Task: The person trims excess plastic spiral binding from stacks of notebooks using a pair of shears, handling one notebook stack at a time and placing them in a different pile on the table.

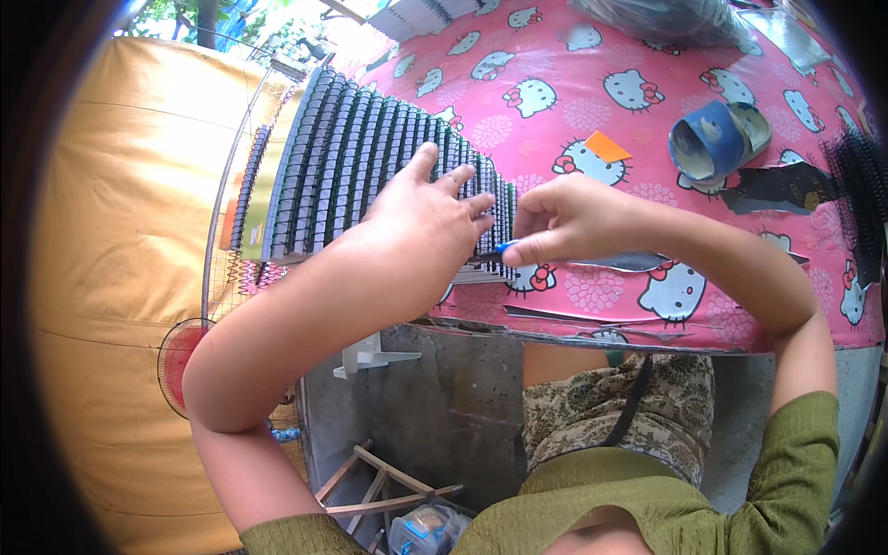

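A long row of spiral-bound notebooks (338, 166) lies overlapped on the table at the left, their dark coil spines lined up side by side. My left hand (427, 217) rests on the right part of this row, fingers spread over the coils. Close to its fingertips, my right hand (564, 222) pinches a small blue-handled tool (504, 248) between thumb and fingers. The tool's dark tip points left at the near ends of the coils; its exact kind is too small to make out.
The table (592, 296) has a pink cartoon-cat cover, torn near the front edge. On it are a blue slipper (712, 143), an orange paper piece (607, 146), black coils (856, 194) at right and a plastic bag (675, 18) behind. A red fan (180, 365) stands lower left.
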Available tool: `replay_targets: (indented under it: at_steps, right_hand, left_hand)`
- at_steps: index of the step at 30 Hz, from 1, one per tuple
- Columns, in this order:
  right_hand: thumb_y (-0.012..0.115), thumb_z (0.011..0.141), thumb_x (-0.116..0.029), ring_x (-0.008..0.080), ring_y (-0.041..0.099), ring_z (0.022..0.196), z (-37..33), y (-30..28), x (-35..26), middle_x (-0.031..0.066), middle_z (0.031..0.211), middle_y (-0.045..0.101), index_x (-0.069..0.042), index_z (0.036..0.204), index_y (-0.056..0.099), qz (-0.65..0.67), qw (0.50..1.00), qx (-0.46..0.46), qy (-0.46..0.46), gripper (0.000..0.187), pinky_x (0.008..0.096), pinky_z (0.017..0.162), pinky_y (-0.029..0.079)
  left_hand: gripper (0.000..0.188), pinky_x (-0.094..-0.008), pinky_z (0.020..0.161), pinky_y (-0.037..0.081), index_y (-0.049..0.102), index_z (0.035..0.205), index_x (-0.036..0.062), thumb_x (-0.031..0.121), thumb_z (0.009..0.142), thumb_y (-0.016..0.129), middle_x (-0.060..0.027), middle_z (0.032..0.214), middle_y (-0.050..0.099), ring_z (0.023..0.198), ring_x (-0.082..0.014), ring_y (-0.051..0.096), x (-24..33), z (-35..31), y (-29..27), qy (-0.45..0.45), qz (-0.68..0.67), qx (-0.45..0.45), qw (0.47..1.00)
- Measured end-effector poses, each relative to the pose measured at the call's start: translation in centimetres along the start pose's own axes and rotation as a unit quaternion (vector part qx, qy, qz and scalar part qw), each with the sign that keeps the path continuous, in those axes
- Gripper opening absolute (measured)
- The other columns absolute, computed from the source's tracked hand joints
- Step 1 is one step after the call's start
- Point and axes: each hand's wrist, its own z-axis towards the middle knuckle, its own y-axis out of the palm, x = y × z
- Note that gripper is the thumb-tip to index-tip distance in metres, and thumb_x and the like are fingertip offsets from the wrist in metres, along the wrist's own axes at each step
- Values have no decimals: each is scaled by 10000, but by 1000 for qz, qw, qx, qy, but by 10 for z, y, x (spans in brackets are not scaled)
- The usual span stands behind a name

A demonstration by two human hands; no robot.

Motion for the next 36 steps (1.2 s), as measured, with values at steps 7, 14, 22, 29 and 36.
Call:
replay_targets:
  at_steps: [7,14,22,29,36]
  right_hand:
    - [809,668,-237,297,591,878,-14,17,27,95,913,592,-62,969,601,-248,902,234,-267,406,400,758,478]
    - [786,687,-320,285,658,753,0,6,18,140,795,653,-25,860,648,-105,968,119,-195,369,369,669,515]
    - [762,756,-467,207,664,566,8,-19,-2,114,693,650,43,901,686,163,969,-93,163,536,338,490,526]
    - [810,685,-288,286,593,975,-15,7,26,111,1024,607,-53,1034,607,-251,928,177,-209,467,397,879,448]
    - [813,687,-302,247,636,823,-7,10,24,93,891,639,-51,915,646,-145,966,128,-171,378,355,727,499]
  left_hand:
    - [610,-492,1159,204,536,1333,126,66,740,662,-17,1419,492,1385,-210,356,-2,7,-3,-5,-27,-28,999]
    - [580,-486,1156,213,545,1316,100,81,748,657,-32,1400,505,1370,-219,376,0,6,-4,3,-17,-28,999]
    - [635,-503,1161,176,481,1369,100,200,777,686,-27,1461,433,1411,-206,302,6,9,1,20,16,-55,998]
    - [539,-504,1148,220,546,1302,74,122,776,652,-56,1381,519,1380,-231,360,7,10,1,4,-15,-31,999]
    - [542,-507,1142,231,560,1276,53,81,745,665,-62,1366,530,1373,-238,370,7,8,0,12,-24,-21,999]
